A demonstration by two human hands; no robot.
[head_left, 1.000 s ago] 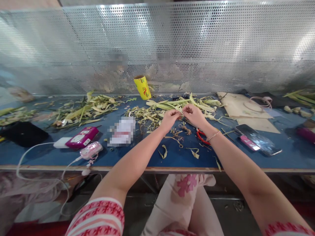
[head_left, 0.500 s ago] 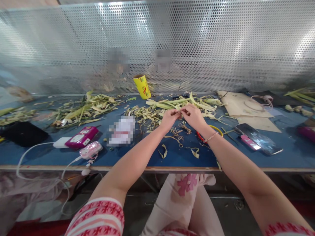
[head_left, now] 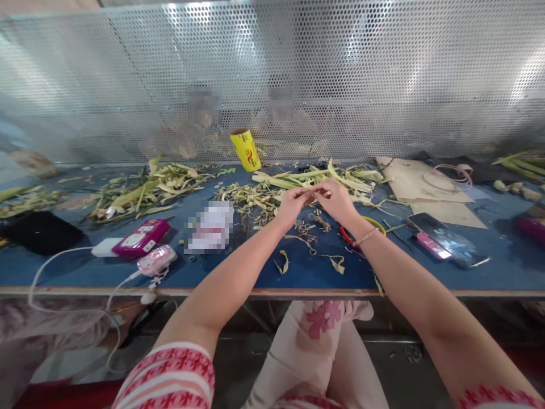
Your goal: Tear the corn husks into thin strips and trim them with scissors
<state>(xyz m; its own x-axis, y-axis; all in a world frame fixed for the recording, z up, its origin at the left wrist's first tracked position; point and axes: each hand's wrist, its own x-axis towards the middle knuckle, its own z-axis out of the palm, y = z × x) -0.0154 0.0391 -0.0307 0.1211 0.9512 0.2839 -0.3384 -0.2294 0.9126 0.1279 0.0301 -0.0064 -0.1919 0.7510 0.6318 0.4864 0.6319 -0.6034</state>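
Perforated metal panel point(head_left: 340, 68) runs across the back, blurry figures showing on it. Blue bench point(head_left: 310, 278) in front of it, full width, wood edge toward the wearer.

Plant matter next: heap of pale husk strips point(head_left: 149, 190) on the left. Center pile of husk point(head_left: 259, 199) is shorter, curlier bits, just left of and behind the hands. Longer pale green strips point(head_left: 281, 180) lie flat behind the hands, toward the panel.

Brown paper sheets point(head_left: 409, 182) back right, overlapping, pale cable on top. Black item point(head_left: 40, 232) far left. Dark phone point(head_left: 443, 238) front right, screen up, pink bar beside it. Magenta power strip point(head_left: 142, 238) left, white adapter against its end. Pale packet point(head_left: 210, 227), pixelated, between the strip and the left forearm.

Left hand point(head_left: 293, 204) and right hand point(head_left: 334, 199) meet above the near side of the husk, fingertips bunched in a pinch and brought together. Probably a thin husk piece in that pinch; fingers cover it, can't tell for sure.

Pink case point(head_left: 157, 261) sits just in front of the power strip. Yellow tube point(head_left: 246, 150) stands tilted near the panel. Red-and-yellow loops point(head_left: 346, 236) under the right wrist. Smallest: curled scraps point(head_left: 338, 265) near the front edge.
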